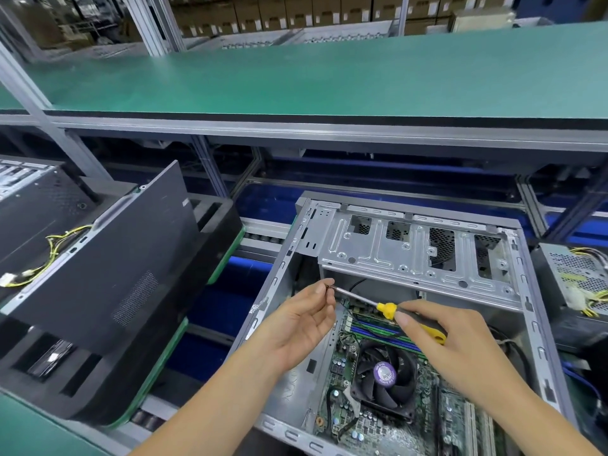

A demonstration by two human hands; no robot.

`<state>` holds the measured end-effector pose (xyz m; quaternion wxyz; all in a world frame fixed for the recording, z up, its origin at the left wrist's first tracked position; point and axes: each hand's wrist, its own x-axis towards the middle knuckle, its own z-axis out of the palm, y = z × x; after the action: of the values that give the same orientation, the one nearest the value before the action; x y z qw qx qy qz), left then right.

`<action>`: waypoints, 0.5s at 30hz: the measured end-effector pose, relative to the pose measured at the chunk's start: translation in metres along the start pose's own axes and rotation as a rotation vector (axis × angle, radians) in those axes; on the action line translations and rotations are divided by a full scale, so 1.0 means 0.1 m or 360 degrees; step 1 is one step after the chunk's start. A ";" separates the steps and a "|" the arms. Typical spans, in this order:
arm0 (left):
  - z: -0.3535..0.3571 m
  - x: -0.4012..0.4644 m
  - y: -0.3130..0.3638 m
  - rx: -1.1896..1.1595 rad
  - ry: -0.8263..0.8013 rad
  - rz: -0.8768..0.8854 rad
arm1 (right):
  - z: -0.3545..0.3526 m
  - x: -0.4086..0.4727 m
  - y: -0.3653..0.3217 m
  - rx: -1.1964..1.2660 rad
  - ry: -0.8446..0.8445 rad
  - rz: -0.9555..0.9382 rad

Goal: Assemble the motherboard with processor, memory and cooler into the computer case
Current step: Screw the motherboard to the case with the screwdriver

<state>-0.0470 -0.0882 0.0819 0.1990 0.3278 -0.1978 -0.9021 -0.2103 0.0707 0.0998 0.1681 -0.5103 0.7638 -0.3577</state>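
Observation:
An open grey computer case [529, 304] lies on its side in front of me. Inside it sits the green motherboard [342, 406] with a black cooler fan [385, 376] bearing a purple label, and blue memory slots [371, 330] above the fan. My right hand [454, 343] grips the yellow and black handle of a screwdriver [388, 309], held level above the board. My left hand [302, 320] pinches the tip of the screwdriver's shaft between its fingertips, over the case's left wall.
A dark case side panel [125, 258] leans on a black foam carrier at the left. A power supply [579, 274] with yellow wires stands at the right edge. A green shelf [329, 77] spans the back above the blue conveyor.

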 end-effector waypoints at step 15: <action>0.00 0.03 0.01 0.0018 0.0001 -0.0012 | 0.00 0.01 0.00 -0.0009 -0.0027 -0.0054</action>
<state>-0.0490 -0.0902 0.0807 0.1939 0.3299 -0.2017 -0.9016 -0.2104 0.0699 0.1003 0.1669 -0.5267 0.7546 -0.3541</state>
